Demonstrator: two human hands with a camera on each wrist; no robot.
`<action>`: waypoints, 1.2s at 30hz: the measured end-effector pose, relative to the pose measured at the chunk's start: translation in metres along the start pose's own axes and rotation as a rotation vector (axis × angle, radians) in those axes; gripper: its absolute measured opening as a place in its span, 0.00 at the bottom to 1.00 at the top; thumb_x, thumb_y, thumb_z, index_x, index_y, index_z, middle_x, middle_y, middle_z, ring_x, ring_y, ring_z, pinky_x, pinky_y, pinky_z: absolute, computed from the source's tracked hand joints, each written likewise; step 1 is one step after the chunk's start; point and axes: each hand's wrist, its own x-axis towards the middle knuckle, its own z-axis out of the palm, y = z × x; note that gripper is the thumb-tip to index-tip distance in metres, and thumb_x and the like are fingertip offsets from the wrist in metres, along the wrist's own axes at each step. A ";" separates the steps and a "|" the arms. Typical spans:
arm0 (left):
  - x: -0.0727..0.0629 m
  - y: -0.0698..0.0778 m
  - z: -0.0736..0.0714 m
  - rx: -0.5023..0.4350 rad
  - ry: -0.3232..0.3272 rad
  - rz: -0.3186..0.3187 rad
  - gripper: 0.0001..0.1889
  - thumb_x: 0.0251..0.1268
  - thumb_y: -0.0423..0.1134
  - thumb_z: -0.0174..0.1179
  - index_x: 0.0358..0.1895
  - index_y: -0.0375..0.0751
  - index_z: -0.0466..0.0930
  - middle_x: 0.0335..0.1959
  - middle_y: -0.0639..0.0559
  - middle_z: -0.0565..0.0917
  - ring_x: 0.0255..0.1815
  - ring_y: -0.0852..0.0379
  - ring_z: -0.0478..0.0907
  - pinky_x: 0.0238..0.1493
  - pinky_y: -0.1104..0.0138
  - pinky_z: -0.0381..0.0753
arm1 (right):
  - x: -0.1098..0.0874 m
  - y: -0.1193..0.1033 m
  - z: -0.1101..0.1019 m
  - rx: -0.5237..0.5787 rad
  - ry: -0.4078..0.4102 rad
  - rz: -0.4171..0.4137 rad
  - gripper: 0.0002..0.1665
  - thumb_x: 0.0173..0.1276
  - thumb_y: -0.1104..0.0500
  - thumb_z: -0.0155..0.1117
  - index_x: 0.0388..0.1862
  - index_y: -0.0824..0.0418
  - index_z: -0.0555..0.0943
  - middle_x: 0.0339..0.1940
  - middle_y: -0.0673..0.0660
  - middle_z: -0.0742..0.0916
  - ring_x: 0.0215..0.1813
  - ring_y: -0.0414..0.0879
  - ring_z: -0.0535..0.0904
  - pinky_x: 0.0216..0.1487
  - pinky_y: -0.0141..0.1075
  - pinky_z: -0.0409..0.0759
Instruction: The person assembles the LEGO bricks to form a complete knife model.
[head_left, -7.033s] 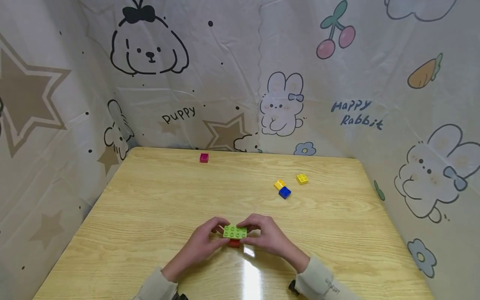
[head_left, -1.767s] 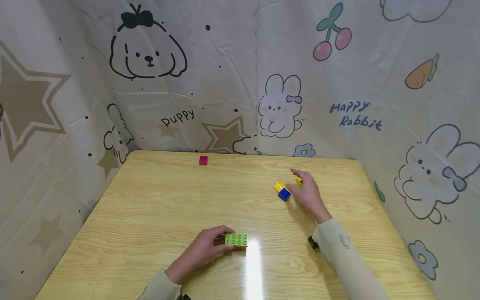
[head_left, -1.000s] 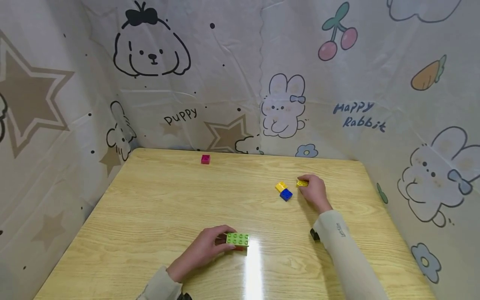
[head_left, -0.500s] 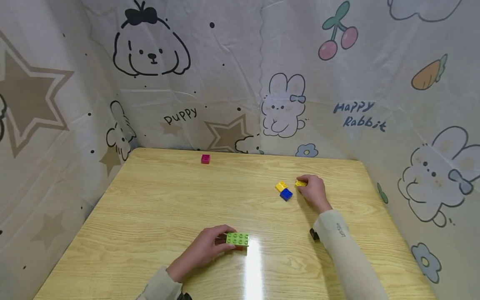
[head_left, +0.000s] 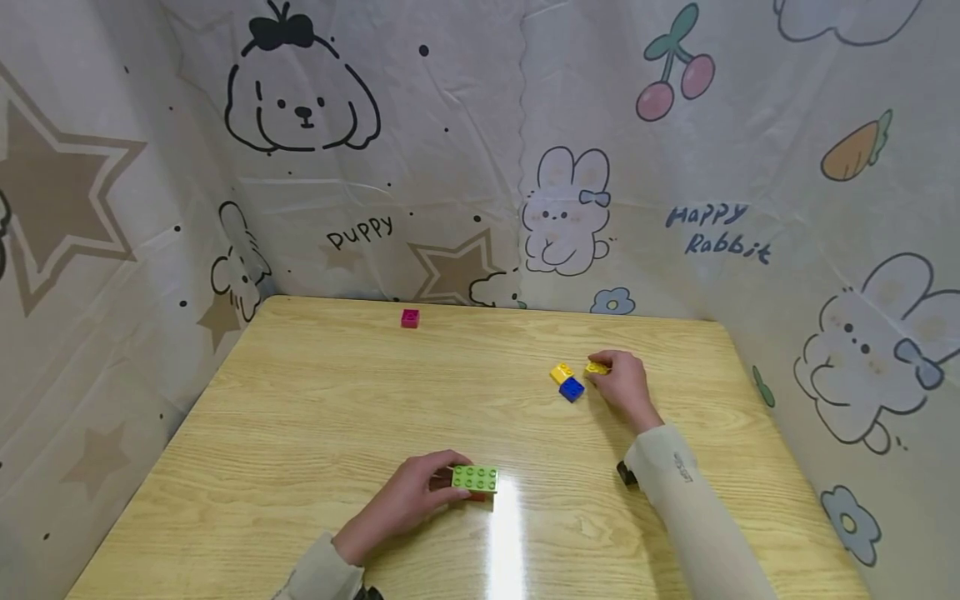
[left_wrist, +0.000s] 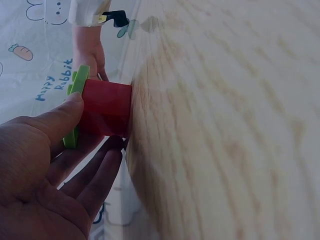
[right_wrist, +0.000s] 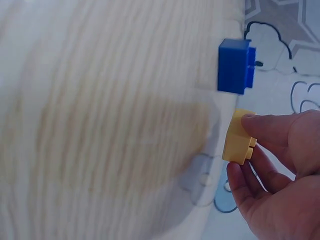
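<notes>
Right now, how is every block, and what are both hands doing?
Left hand: holding the green brick
Green brick: sitting on the red brick
Red brick: under the green one
Right hand: pinching a yellow brick, studs up
Other yellow brick: unheld, studs up
Blue brick: unheld, studs up
Pink brick: by itself on the table

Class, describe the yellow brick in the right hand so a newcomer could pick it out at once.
On the wooden table, look right of centre toward the far edge. There the right hand pinches a small studded yellow brick. Another yellow brick lies beside a blue brick just to its left, but only this yellow one is held.
</notes>
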 end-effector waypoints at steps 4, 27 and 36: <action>0.000 -0.001 0.001 -0.008 0.001 0.006 0.17 0.69 0.44 0.69 0.58 0.48 0.83 0.52 0.53 0.88 0.51 0.56 0.87 0.55 0.68 0.87 | -0.003 -0.007 0.001 0.007 -0.007 -0.018 0.20 0.71 0.65 0.68 0.61 0.68 0.83 0.62 0.68 0.85 0.63 0.63 0.80 0.67 0.56 0.79; -0.002 -0.002 0.000 -0.024 0.008 0.016 0.16 0.70 0.44 0.68 0.58 0.48 0.83 0.52 0.51 0.88 0.51 0.57 0.86 0.54 0.69 0.87 | -0.058 -0.068 0.002 0.037 0.007 -0.233 0.20 0.67 0.65 0.74 0.57 0.64 0.86 0.56 0.64 0.88 0.54 0.60 0.85 0.55 0.53 0.87; 0.000 -0.001 0.000 -0.006 0.002 0.009 0.16 0.70 0.45 0.68 0.58 0.49 0.83 0.52 0.53 0.88 0.51 0.57 0.86 0.53 0.69 0.87 | -0.099 -0.095 0.009 0.087 -0.026 -0.380 0.19 0.64 0.65 0.77 0.55 0.60 0.88 0.52 0.56 0.90 0.50 0.51 0.85 0.51 0.52 0.87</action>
